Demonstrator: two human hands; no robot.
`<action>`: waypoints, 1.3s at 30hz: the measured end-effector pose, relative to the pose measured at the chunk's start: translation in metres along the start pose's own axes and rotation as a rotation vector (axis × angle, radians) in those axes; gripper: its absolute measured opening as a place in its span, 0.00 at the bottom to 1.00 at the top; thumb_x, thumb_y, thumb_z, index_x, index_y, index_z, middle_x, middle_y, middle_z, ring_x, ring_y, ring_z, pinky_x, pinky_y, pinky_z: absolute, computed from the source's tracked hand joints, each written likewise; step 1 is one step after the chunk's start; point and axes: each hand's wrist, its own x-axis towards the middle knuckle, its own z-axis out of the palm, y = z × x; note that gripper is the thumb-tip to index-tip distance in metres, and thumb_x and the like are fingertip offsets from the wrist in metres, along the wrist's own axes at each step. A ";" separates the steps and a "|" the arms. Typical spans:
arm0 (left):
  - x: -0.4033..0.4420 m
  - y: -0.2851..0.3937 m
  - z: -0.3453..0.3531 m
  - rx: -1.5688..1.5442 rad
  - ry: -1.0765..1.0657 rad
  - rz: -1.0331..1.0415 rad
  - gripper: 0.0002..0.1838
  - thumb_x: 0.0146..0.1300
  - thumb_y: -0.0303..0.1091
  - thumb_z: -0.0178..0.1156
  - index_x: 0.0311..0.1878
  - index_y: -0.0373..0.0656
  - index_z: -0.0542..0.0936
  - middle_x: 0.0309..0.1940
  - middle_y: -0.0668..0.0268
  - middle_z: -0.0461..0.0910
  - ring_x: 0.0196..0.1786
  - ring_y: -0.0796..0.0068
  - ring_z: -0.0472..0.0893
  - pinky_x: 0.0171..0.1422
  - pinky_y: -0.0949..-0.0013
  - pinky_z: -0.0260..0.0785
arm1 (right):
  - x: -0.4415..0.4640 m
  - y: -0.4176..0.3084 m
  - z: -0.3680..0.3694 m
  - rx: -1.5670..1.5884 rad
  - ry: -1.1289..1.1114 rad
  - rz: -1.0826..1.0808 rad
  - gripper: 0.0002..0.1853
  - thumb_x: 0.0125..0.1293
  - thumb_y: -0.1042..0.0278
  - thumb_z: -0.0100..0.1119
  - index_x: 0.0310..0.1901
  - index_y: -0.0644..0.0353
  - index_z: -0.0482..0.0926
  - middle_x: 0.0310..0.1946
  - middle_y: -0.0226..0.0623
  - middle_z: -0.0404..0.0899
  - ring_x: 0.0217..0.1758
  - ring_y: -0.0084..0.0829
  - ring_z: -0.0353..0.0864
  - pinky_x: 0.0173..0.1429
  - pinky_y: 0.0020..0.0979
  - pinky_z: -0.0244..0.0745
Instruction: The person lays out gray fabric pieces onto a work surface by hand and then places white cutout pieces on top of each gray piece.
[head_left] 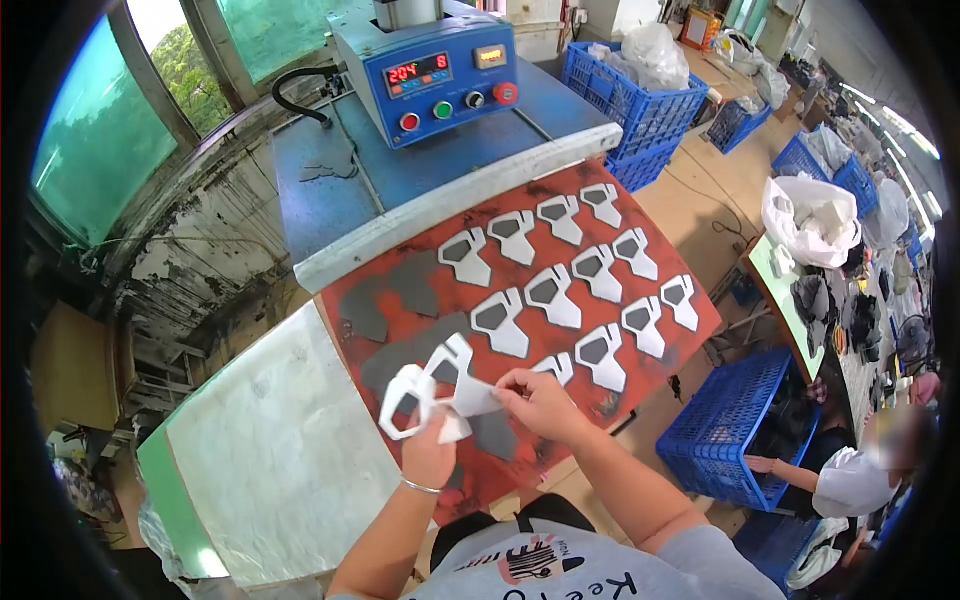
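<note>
My left hand [428, 458] is closed on white cut-out pieces [397, 388], flat shapes with a window in them. My right hand [542, 406] pinches the lower corner of another white cut-out piece [455, 360], which spans the gap between both hands. Below them lies a red board [535, 285]. Several white cut-outs [500, 322] lie on it in slanted rows, with dark grey showing in their windows and along their edges. Bare dark grey patches [412, 285] show on the board's left part and under my hands; whether they are loose pieces is unclear.
Behind the board stands a blue press machine [440, 85] with a lit red display and buttons. A pale sheet [285, 440] covers the surface at left. At right are blue crates [725, 425], a white bag [810, 222] on a green table, and a person [855, 480] touching a crate.
</note>
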 end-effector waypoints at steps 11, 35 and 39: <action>0.146 -0.021 -0.045 -0.641 0.122 -0.168 0.22 0.70 0.26 0.46 0.67 0.37 0.62 0.65 0.57 0.67 0.64 0.63 0.71 0.64 0.64 0.65 | 0.189 -0.008 0.063 0.316 0.253 -0.025 0.10 0.65 0.64 0.61 0.38 0.64 0.79 0.27 0.29 0.79 0.28 0.17 0.78 0.27 0.20 0.72; 0.158 -0.038 -0.050 -0.562 0.104 -0.265 0.23 0.68 0.26 0.46 0.67 0.40 0.63 0.64 0.62 0.66 0.65 0.66 0.70 0.65 0.64 0.64 | 0.216 -0.010 0.059 -0.214 0.269 0.304 0.10 0.58 0.70 0.61 0.30 0.71 0.80 0.23 0.41 0.82 0.23 0.28 0.83 0.24 0.28 0.79; 0.159 -0.038 -0.050 -0.554 0.096 -0.264 0.23 0.68 0.26 0.47 0.67 0.39 0.62 0.64 0.61 0.66 0.66 0.65 0.69 0.66 0.64 0.63 | 0.214 -0.010 0.062 -0.201 0.316 0.275 0.10 0.56 0.71 0.58 0.26 0.72 0.80 0.20 0.43 0.82 0.21 0.30 0.83 0.25 0.30 0.80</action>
